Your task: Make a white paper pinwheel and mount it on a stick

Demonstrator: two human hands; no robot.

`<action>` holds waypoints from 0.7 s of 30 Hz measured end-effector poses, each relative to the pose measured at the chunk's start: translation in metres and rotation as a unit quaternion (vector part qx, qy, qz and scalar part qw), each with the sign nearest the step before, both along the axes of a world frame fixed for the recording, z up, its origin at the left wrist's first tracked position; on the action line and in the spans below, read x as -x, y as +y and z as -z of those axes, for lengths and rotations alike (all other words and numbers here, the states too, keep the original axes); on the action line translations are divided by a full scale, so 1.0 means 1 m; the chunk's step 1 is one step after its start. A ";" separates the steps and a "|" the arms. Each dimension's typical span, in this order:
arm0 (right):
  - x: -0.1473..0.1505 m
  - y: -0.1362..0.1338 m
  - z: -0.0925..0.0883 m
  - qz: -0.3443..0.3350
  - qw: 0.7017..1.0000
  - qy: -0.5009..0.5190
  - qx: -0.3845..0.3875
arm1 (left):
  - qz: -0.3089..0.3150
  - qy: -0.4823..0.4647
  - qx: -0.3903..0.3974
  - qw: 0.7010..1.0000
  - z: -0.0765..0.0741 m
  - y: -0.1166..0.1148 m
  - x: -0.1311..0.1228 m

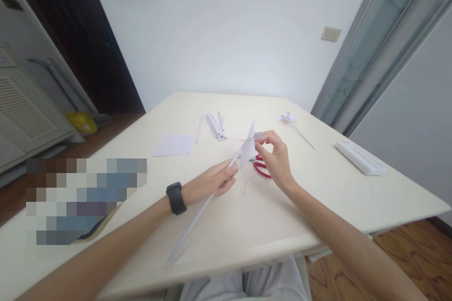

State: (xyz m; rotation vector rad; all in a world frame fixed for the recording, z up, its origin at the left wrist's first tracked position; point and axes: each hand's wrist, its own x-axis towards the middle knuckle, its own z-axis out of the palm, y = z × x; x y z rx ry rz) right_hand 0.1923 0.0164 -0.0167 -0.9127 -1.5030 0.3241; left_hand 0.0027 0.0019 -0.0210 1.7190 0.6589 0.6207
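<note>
My left hand (213, 181), with a black watch on its wrist, is closed around a long white paper stick (192, 225). The stick slants from the table's near edge up to a white paper pinwheel (247, 149) at its upper end. My right hand (277, 157) pinches the far side of the pinwheel between thumb and fingers; the fingertips partly hide the blades. Beneath the hands lie scissors with red handles (260, 170), partly covered by the pinwheel and my right hand. Thin bits of wire (246, 186) rest on the table just in front of them.
Another paper pinwheel (287, 117) on a stick lies at the back right. Several rolled paper sticks (214, 127) are grouped mid-table, left of which are white paper sheets (173, 145). A white packet (360, 158) sits near the right edge. A blurred-out object (92, 202) is at left.
</note>
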 end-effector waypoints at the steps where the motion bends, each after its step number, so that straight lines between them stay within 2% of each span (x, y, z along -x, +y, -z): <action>1: 0.000 0.000 0.000 0.002 1.000 0.004 0.004 | -0.010 -0.001 -0.003 1.000 0.001 0.000 0.000; 7: -0.006 0.004 0.005 0.018 0.997 0.050 0.050 | -0.076 -0.032 -0.027 0.996 -0.004 0.008 0.003; 11: -0.006 0.007 0.011 -0.020 0.992 0.057 0.110 | -0.121 -0.061 -0.037 0.990 -0.012 0.010 0.006; 13: -0.004 0.007 0.011 -0.065 0.986 0.043 0.148 | -0.145 -0.082 -0.043 0.985 -0.013 0.010 0.007; 16: 0.003 0.000 0.007 -0.173 0.962 0.002 0.211 | -0.172 -0.113 -0.056 0.977 -0.012 0.010 0.008; 18: 0.009 -0.008 0.002 -0.263 0.932 -0.031 0.246 | -0.181 -0.131 -0.065 0.972 -0.010 0.009 0.009; 21: 0.020 -0.023 -0.002 -0.399 0.868 -0.080 0.286 | -0.190 -0.153 -0.083 0.966 -0.009 0.009 0.009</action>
